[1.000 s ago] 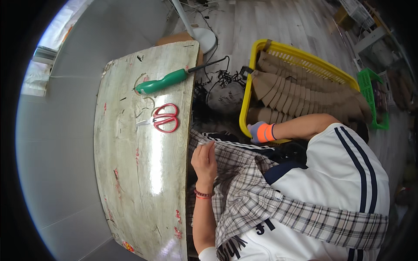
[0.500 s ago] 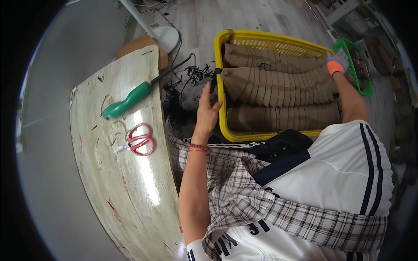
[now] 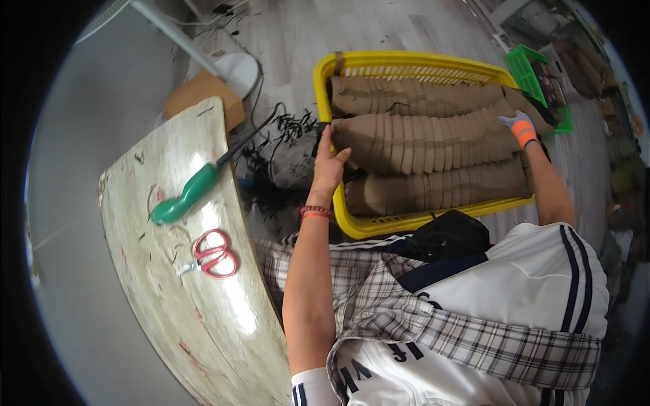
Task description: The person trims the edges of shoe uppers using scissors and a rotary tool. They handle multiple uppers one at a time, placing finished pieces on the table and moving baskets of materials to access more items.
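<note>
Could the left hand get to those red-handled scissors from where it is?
Probably yes. The left hand is at the yellow basket's left rim; the red-handled scissors lie uncovered on the table to its left. Nothing appears to block the way across the table's edge.

Scissors (image 3: 202, 261) lay on the table (image 3: 169, 311) at left, a corded hand tool (image 3: 186, 196) just beyond them. Right of the table stood a basket (image 3: 323, 95); stacked pieces (image 3: 420, 143) lay inside in three rows (all running lengthwise). Past its far right corner sat a crate (image 3: 525, 71).
</note>
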`<action>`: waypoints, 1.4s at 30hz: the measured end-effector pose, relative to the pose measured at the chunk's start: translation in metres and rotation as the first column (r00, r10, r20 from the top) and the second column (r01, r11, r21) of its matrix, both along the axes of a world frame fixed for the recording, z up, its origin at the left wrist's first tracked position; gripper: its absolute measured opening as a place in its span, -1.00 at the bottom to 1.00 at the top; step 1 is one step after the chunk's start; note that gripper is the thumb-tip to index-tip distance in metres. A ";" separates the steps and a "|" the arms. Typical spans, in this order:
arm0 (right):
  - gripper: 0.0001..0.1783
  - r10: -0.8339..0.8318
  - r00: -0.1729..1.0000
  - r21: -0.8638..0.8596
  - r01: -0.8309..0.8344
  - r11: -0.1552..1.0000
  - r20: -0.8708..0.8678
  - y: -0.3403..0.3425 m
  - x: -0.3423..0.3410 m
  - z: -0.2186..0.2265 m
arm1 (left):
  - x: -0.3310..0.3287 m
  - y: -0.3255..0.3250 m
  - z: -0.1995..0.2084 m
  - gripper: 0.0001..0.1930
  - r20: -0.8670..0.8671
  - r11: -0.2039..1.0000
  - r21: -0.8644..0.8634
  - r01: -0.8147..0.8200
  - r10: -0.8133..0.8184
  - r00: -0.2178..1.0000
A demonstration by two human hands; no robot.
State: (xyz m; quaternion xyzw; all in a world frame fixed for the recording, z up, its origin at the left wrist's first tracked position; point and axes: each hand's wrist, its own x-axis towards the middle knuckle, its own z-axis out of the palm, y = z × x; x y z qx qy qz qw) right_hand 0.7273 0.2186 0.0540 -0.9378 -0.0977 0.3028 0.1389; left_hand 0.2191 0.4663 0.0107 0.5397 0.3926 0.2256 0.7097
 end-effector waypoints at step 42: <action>-0.52 0.558 0.780 0.454 -0.403 0.795 -0.284 -0.083 0.028 0.020 | 0.010 -0.006 0.002 -0.72 -0.380 0.966 0.197 0.170 -0.085 0.921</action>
